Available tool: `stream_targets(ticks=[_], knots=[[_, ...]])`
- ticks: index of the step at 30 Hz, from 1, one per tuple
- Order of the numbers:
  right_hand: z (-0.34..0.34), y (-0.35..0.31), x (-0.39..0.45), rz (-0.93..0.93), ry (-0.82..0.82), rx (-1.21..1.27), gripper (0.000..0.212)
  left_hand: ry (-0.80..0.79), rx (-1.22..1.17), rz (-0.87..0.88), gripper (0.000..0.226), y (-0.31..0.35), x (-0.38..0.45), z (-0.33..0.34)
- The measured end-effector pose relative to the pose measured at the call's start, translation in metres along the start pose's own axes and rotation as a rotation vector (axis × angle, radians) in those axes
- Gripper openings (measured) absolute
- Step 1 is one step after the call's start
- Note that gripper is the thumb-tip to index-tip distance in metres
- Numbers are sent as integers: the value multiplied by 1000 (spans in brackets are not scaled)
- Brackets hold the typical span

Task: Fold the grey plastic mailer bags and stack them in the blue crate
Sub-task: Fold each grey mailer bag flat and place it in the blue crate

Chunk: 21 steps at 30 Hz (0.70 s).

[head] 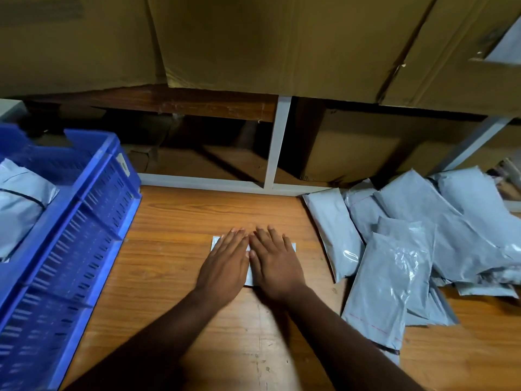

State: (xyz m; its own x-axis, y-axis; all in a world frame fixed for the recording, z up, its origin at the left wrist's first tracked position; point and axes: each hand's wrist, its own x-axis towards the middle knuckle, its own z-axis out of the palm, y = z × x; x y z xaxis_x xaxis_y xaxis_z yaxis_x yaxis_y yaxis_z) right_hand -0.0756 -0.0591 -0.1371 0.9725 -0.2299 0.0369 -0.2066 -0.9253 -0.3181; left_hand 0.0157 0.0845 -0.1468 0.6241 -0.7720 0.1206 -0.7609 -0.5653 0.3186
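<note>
While pressed flat under both palms, folded grey mailer bag: centred on the wooden tabletop, mostly hidden, only its far corners and a strip between the thumbs showing. Left hand: fingers straight and together, palm down on the bag's left half, gripping nothing. Right hand: likewise flat, fingers extended, on the right half, thumbs nearly touching at the middle; placed so, presumably, to squeeze out air and set the crease before lifting. Number of folds already made: cannot tell, bag too covered. Blue crate: at the left edge of the tabletop, slotted walls, already holding folded grey bags against its far-left side, so within easy reach of the left hand for stacking. Pile of unfolded mailer bags: loose and overlapping on the right, near the right hand, well apart from the crate; supply side kept opposite the finished side. Cardboard cartons: stacked on a white-framed shelf behind the work area. Step in hand, judged: flattening the last fold; transfer to crate not yet begun.
</note>
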Motion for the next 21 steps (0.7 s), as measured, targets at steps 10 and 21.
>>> stream_targets(ticks=[10, 21], knots=[[23, -4, -2, 28, 25, -106, 54, 71, 123, -19, 51, -8, -9, 23], [25, -3, 2, 39, -11, -94, 53, 69, 150, -34, 51, -8, -6, 29]])
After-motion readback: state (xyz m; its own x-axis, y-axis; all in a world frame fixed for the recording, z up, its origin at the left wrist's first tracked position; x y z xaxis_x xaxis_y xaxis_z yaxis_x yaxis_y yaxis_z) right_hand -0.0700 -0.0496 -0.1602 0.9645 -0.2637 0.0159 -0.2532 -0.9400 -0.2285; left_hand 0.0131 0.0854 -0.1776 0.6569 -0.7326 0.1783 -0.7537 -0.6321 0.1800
